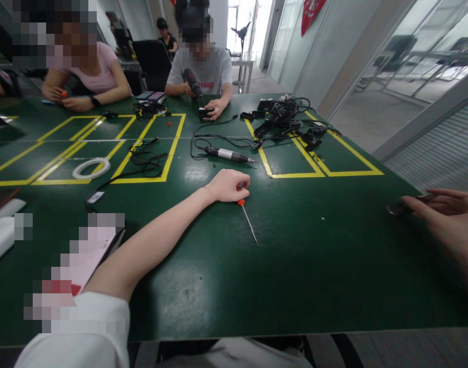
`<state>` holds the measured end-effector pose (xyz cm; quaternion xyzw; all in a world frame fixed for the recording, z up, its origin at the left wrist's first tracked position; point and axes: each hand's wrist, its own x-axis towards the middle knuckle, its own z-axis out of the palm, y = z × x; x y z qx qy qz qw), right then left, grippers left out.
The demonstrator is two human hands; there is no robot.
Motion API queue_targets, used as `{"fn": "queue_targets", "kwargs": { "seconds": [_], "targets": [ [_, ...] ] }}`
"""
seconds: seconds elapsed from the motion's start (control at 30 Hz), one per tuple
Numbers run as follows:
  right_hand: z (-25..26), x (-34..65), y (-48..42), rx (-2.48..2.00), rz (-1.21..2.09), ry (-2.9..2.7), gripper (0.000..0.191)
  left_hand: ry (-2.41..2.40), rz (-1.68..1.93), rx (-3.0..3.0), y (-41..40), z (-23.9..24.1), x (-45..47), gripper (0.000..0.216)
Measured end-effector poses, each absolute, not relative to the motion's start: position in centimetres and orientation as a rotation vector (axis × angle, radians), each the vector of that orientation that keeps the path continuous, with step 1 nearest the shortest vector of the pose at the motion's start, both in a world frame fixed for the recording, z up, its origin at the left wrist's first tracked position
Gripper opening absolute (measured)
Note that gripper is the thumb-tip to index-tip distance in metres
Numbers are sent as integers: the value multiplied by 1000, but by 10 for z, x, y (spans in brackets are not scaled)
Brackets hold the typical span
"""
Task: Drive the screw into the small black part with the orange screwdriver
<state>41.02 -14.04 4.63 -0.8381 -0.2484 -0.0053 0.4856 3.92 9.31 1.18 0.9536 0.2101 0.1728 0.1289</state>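
My left hand (229,185) lies on the green table (303,266), its fingers curled round the orange handle of a thin screwdriver (247,219) whose metal shaft points toward me along the tabletop. At the right edge, my right hand (446,214) pinches a small dark flat object (400,207) just above the table. An electric screwdriver (228,153) with a black cord rests a little beyond my left hand.
Yellow tape (295,174) marks rectangles on the table. A tangle of black cables (287,120) lies at the far right, a white tape ring (91,167) at the left. Two people sit across, handling tools. White devices (1,230) sit at my near left.
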Motion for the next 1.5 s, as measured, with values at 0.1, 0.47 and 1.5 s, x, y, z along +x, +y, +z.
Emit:
{"fn": "queue_targets", "kwargs": {
  "seconds": [0.1,0.47,1.5],
  "targets": [
    [48,405,-143,-2105,4,-613,41,610,501,2765,93,11,39,16],
    [37,343,-177,-1989,31,-887,47,652,469,2642,93,12,39,9],
    [115,215,-61,-1185,979,-1752,37,318,1023,2490,39,125,34,21]
  ]
}}
